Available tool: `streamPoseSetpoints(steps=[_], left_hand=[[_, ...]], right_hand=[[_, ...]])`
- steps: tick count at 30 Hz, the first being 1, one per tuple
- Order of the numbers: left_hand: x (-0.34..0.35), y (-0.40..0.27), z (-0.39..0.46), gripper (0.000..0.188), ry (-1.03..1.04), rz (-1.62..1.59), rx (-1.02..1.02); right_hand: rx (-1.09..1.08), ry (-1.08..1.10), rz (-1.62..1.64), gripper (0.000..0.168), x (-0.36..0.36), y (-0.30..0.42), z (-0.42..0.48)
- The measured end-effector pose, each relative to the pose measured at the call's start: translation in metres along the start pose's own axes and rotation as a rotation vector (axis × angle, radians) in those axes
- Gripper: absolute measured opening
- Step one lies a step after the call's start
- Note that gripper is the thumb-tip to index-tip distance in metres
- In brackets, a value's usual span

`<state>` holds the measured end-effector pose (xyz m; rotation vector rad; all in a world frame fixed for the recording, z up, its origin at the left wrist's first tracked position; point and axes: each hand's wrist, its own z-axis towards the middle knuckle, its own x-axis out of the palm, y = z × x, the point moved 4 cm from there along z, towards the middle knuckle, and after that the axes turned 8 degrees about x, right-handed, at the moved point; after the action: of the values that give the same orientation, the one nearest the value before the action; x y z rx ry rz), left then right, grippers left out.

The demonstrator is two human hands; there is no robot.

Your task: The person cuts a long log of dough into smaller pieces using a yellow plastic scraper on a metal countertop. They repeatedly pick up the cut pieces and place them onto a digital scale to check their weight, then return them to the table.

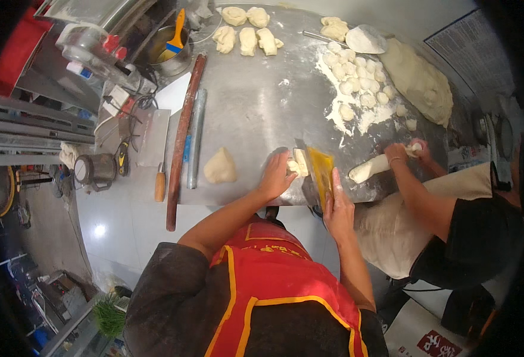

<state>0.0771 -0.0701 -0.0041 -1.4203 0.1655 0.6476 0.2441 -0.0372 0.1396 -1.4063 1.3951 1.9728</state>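
Observation:
On the metal table (244, 111) near its front edge, my left hand (276, 175) steadies a small piece of dough (293, 168) between fingers and thumb. A second cut piece of dough (301, 161) lies right against it. My right hand (340, 216) grips a yellow dough scraper (321, 167), held on edge just right of the pieces. A smooth rounded lump of dough (220, 166) rests to the left of my left hand.
Left lie a cleaver (154, 140), a red-brown rolling pin (185, 138) and a grey rod (197, 138). A metal pot (172, 62) holds a brush (176, 33). Floured dough balls (356, 73) and a large dough mass (416, 82) are back right. A co-worker's hands (398, 154) handle a dough roll (369, 168).

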Motion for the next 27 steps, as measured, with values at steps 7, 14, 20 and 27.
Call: streamPoseSetpoints(steps=[7,14,20,27], left_hand=[[-0.002,-0.013,0.004,0.071,0.009,0.066,0.000],[-0.004,-0.013,-0.004,0.074,-0.038,0.123,-0.040],[-0.008,-0.006,0.013,0.064,0.005,0.158,0.117],[-0.023,-0.002,0.009,0.044,0.267,0.092,0.419]], right_hand=[[-0.031,0.130,-0.151,0.083,0.017,-0.008,0.000],[-0.060,0.174,-0.114,0.086,0.046,-0.013,0.024],[-0.042,0.186,-0.066,0.083,0.054,0.005,0.052],[0.040,0.075,0.154,0.070,0.032,-0.005,0.006]])
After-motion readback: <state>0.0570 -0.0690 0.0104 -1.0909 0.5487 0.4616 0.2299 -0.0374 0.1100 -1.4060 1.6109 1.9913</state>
